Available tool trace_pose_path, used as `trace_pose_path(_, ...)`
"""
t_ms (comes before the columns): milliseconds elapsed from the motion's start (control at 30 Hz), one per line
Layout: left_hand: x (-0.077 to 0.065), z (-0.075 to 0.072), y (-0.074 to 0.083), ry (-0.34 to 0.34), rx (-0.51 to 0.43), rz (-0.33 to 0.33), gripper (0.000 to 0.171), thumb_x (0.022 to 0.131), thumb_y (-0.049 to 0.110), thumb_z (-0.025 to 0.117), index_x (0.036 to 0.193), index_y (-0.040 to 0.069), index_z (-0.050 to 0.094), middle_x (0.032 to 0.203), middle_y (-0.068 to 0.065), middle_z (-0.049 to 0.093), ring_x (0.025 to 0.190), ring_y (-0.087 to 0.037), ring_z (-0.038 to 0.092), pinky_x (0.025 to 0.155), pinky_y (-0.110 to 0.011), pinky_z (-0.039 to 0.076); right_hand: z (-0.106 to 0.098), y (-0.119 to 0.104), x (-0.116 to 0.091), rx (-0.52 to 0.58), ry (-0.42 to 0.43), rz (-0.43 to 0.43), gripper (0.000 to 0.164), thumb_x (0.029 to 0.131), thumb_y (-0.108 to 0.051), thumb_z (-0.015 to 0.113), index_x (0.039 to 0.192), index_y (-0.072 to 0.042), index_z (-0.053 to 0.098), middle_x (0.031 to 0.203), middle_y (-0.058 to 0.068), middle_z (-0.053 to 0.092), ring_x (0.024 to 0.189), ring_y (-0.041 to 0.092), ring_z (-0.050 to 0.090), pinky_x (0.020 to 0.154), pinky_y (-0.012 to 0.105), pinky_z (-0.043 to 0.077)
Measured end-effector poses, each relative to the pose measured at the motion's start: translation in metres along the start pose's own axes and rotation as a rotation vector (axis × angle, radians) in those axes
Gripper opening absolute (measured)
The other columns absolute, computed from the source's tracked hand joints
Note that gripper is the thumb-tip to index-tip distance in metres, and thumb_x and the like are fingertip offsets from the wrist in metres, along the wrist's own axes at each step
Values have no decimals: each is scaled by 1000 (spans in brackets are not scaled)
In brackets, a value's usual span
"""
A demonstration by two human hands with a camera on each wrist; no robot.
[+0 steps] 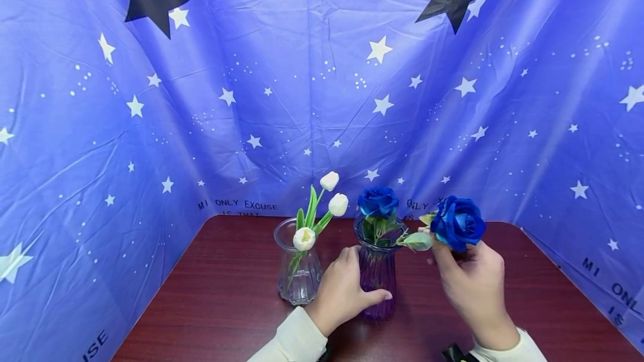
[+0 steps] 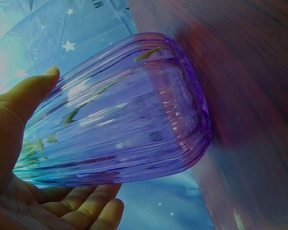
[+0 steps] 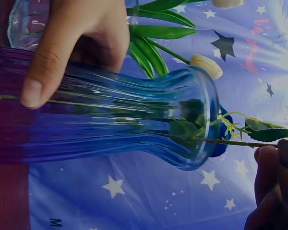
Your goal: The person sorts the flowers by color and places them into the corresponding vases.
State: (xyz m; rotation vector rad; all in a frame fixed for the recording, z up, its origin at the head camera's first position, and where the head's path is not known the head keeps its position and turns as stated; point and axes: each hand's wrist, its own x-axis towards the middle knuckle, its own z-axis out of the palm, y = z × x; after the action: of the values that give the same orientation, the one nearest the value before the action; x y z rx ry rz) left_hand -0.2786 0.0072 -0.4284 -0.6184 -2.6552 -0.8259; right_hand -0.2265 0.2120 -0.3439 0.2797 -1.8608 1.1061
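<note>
My left hand (image 1: 342,289) grips the ribbed glass vase (image 1: 377,275), purple at its base and bluer toward the flared mouth, with the thumb across its near side. Inside stands a blue rose (image 1: 377,201), its bloom above the rim. To the right of the mouth, my right hand (image 1: 475,284) pinches a second blue rose (image 1: 459,223) by its thin stem, just under the bloom. In the right wrist view that stem (image 3: 237,143) runs over the rim down into the glass. The left wrist view shows the vase's base (image 2: 197,120) by the tabletop.
Left of the purple vase, behind my left wrist, a clear glass vase (image 1: 301,281) holds white tulips (image 1: 338,204) with green leaves. Both vases stand on a dark red wooden table (image 1: 201,295). A blue star-printed cloth (image 1: 302,116) hangs behind and along both sides.
</note>
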Motion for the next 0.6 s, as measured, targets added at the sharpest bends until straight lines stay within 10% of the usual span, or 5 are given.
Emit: trace_pose_path(600, 0, 0, -1, 17, -4, 23, 98, 76, 68, 82, 142, 3, 50, 122, -7, 63, 110, -23, 69, 95, -40, 58, 13, 9, -3, -73, -78, -100, 27, 77, -3, 89, 94, -17, 75, 78, -6, 52, 63, 1, 45, 59, 16, 38)
